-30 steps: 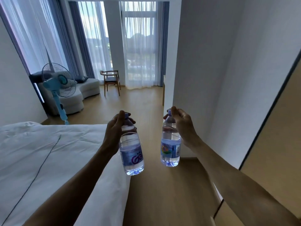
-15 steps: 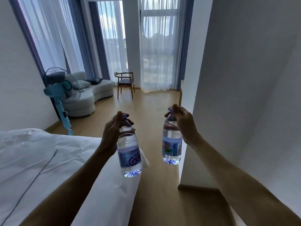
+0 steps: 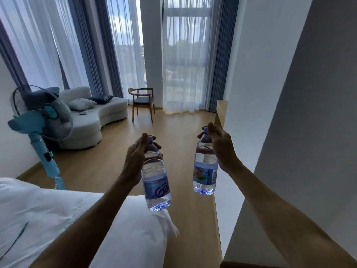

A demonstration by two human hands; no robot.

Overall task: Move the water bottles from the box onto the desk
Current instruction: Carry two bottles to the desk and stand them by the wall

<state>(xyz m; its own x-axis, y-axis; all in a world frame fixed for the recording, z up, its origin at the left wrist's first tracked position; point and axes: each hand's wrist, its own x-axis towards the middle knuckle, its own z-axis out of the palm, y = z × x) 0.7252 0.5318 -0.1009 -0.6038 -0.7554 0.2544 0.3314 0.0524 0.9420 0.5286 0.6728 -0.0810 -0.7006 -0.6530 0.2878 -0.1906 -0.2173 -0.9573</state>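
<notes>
Since the earlier frames the view has advanced along the wooden floor (image 3: 185, 144) past the corner of the white wall (image 3: 270, 113), so the sofa (image 3: 92, 117), wooden chair (image 3: 143, 102) and curtained windows (image 3: 183, 55) now loom larger, while both hands keep the same grip on their loads. Left hand (image 3: 135, 161) has its fingers and thumb curled round the neck of a clear water bottle with a blue label (image 3: 156, 182), just under the blue cap; this bottle hangs nearly upright, tilted slightly, above the edge of the white bed (image 3: 58, 219). Right hand (image 3: 220, 149) pinches the neck of a second water bottle with a colourful label (image 3: 205, 171), which hangs upright over the floor beside the wall. The two bottles are near each other but apart, both held in the air. A blue standing fan (image 3: 42, 120) stands at the left, beyond the bed. No box or tabletop can be made out here.
</notes>
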